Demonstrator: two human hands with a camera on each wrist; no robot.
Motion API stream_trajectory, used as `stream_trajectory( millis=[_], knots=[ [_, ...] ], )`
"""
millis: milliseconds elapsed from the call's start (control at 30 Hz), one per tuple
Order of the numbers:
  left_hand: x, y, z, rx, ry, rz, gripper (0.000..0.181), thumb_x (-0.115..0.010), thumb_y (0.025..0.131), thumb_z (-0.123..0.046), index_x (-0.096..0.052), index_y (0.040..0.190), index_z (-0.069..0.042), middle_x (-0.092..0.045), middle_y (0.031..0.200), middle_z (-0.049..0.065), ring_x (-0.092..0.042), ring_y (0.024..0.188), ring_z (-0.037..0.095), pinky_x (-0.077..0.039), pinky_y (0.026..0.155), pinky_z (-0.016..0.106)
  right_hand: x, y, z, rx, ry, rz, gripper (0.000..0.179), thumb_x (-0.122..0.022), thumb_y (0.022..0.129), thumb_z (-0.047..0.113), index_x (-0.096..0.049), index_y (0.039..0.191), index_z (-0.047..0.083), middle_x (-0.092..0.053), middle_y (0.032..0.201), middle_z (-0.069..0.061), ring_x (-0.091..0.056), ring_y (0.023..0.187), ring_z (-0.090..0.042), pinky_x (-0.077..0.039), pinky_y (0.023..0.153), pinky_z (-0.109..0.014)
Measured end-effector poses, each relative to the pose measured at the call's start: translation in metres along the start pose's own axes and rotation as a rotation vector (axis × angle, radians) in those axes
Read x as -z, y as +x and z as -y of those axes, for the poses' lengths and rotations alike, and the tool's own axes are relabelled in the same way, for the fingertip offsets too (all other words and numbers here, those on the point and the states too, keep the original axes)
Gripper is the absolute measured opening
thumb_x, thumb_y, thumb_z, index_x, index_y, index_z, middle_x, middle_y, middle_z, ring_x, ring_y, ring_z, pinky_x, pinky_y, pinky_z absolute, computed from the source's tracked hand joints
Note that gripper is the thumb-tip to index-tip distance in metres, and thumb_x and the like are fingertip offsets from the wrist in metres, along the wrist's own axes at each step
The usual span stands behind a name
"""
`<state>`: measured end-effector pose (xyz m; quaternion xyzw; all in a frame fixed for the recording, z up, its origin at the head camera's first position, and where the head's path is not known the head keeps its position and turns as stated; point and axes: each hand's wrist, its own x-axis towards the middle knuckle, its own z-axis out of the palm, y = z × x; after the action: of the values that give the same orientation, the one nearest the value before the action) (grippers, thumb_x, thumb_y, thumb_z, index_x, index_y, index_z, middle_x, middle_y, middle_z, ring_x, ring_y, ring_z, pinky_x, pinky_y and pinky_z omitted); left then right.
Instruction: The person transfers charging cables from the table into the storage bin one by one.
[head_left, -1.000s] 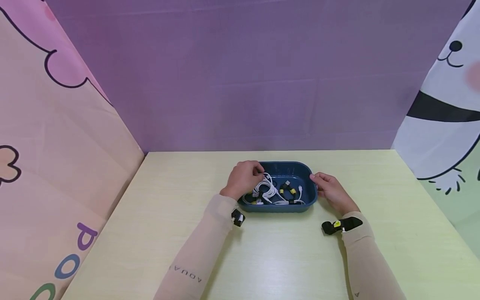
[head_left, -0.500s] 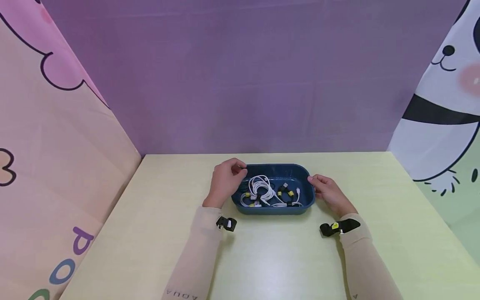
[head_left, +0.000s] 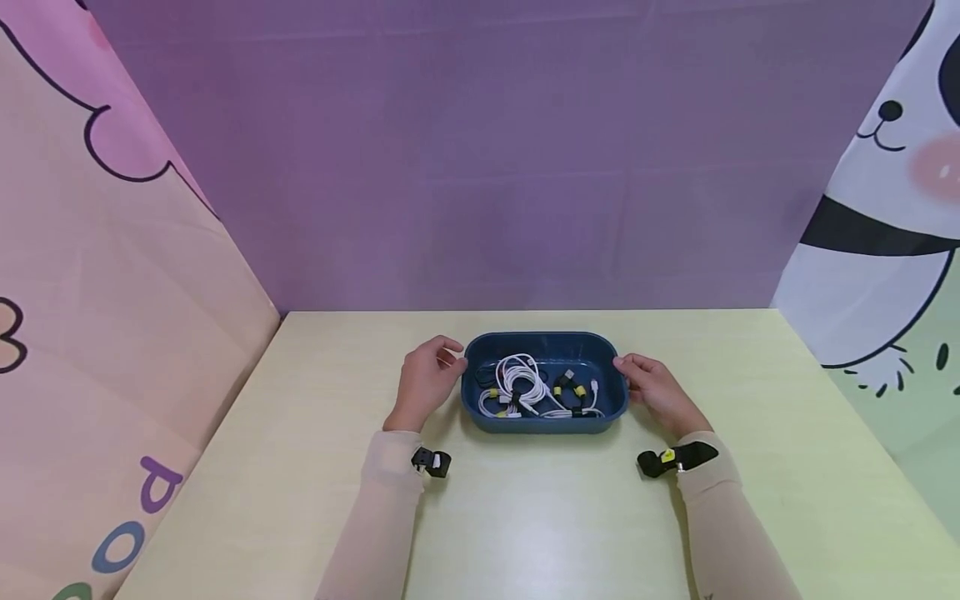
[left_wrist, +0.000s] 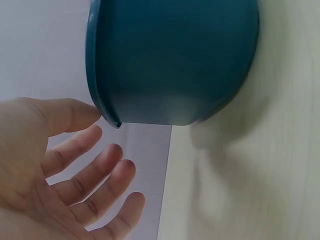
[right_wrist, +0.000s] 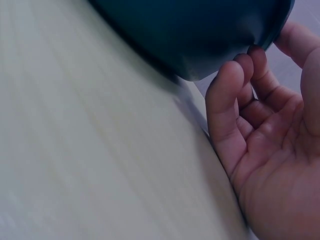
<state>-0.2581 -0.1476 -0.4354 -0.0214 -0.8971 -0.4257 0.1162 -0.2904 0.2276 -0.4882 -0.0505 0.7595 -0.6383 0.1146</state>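
A dark blue plastic tub (head_left: 543,426) stands on the table with bundled cables in it. One white cable (head_left: 516,365) lies in a large coil at the left; a short black cable with yellow parts (head_left: 578,389) and another white cable (head_left: 595,390) lie at the right. At the tub's left end is my left hand (head_left: 424,382); in the left wrist view its thumb (left_wrist: 75,114) touches the rim, while the loosely bent fingers (left_wrist: 102,192) stay apart from the wall. My right hand (head_left: 660,392) pinches the right rim, fingers (right_wrist: 225,100) under it in the right wrist view.
The pale wooden table (head_left: 525,517) extends around the tub. A purple cloth backdrop (head_left: 480,167) rises behind its far edge. Printed cloth panels stand on the left (head_left: 135,317) and right (head_left: 870,308). Each wrist wears a black strapped camera.
My left hand has left the white coil inside the tub and moved left, out to the tub's left end. The right hand stays on the right rim.
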Motion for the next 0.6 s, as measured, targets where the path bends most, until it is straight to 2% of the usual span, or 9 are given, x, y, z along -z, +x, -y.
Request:
stream_trajectory(
  millis=[333,600],
  knots=[
    [-0.0035,-0.0004,0.0039,0.013,0.005,0.041,0.022,-0.070,0.096,-0.019,-0.071,0.116,-0.010,-0.071,0.096,0.012,-0.065,0.085,0.025,-0.052,0.076,0.036,-0.0007,0.0036,-0.0021,-0.003,0.027,-0.003,0.029,-0.057,0.104,0.043,-0.061,0.095,0.015,-0.053,0.082,0.009,-0.055,0.080,-0.008,-0.053,0.074,-0.022],
    [-0.0066,0.0006,0.0047,0.023,-0.003,0.050,0.023,-0.070,0.096,-0.019,-0.070,0.117,-0.010,-0.072,0.097,0.012,-0.066,0.086,0.024,-0.052,0.076,0.035,0.0007,0.0032,-0.0011,-0.017,0.036,-0.005,0.028,-0.058,0.104,0.042,-0.061,0.092,0.016,-0.054,0.081,0.009,-0.055,0.080,-0.008,-0.054,0.074,-0.022]
  ],
)
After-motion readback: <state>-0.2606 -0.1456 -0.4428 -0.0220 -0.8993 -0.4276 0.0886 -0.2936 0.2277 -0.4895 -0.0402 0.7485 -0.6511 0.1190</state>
